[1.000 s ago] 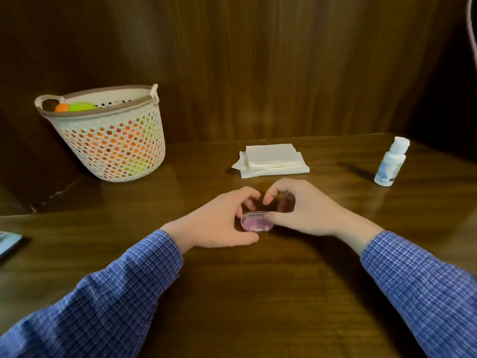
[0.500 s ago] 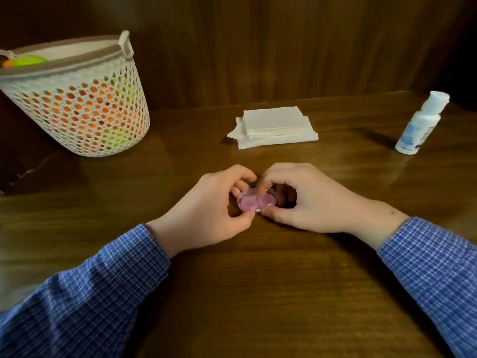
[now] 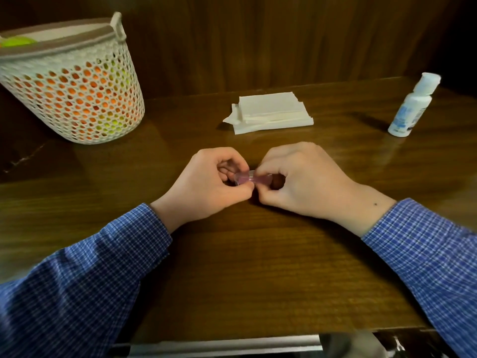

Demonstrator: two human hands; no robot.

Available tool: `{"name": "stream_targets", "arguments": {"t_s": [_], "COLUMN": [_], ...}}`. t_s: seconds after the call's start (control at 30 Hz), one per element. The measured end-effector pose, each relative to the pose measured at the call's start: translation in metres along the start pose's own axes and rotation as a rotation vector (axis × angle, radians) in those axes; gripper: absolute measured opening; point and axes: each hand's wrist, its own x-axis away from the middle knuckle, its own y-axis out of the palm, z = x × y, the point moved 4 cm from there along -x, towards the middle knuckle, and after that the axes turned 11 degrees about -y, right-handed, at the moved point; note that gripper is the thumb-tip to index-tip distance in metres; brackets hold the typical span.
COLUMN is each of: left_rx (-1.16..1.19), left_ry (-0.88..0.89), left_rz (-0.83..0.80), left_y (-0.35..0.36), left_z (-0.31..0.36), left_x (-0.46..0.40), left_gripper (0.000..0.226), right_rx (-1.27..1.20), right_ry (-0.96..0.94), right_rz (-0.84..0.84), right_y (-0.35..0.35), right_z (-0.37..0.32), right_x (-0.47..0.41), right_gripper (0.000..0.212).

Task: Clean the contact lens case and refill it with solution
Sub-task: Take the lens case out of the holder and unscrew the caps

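Both hands pinching the lens case between them, just above the table

The pink contact lens case lies with its long axis left to right, the left hand gripping one end with curled fingers and thumb, the right hand gripping the other; neither is nearer. Fingers hide most of the case, so whether its lids are on cannot be told. The solution bottle stands well apart to the right, tissues beyond the hands

White perforated plastic basket at wooden table back-left | folded white tissues back-centre | white solution bottle back-right | pink lens case centre.
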Motion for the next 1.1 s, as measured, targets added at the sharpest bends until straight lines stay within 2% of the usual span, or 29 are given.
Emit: {"name": "stream_targets", "arguments": {"t_s": [0.2, 0.83, 1.1], "left_rx": [0.027, 0.033, -0.026], "left_ry": [-0.018, -0.032, -0.044], "left_rz": [-0.019, -0.039, -0.111], "left_y": [0.000, -0.002, 0.000], "left_z": [-0.001, 0.001, -0.003], "left_x": [-0.002, -0.001, -0.003], "left_gripper": [0.023, 0.029, 0.058], "right_rx": [0.086, 0.115, -0.095], "right_ry": [-0.030, -0.070, -0.052], "right_rz": [0.020, 0.053, 0.014], "right_y": [0.005, 0.004, -0.007], "right_z": [-0.005, -0.005, 0.014], "right_x": [-0.002, 0.000, 0.002], "right_gripper": [0.021, 0.021, 0.020]}}
